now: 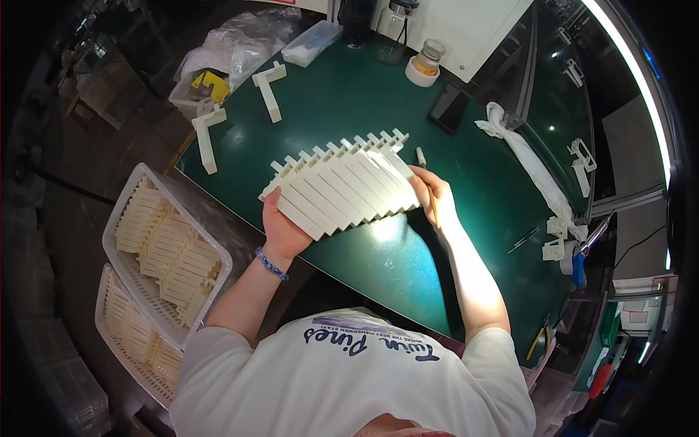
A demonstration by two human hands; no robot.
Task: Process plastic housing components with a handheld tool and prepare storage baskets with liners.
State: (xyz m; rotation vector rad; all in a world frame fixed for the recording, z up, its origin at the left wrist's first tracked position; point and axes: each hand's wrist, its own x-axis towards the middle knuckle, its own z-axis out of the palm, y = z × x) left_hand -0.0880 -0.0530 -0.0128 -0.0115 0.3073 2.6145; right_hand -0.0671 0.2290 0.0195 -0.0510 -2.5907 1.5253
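Between my two hands a row of off-white plastic parts (342, 186) is held side by side over the green tabletop, their small hooked ends pointing away from me. My left hand (282, 226) grips the row's left end, thumb on top. At the right end, my right hand (433, 195) closes round the parts and also has a thin brown-handled tool (432, 207) between its fingers; the tool's kind cannot be made out. Two single off-white parts of similar shape lie at the table's far left, one part (269, 93) farther back and another part (207, 138) by the edge.
Two white baskets (227, 251) filled with rows of similar parts stand left of the green table (328, 80). A dark phone (449, 108), a glass jar (428, 57) and a rolled white cloth (531, 164) lie behind and right. Tweezers (524, 239) and blue-handled cutters (580, 266) are at right.
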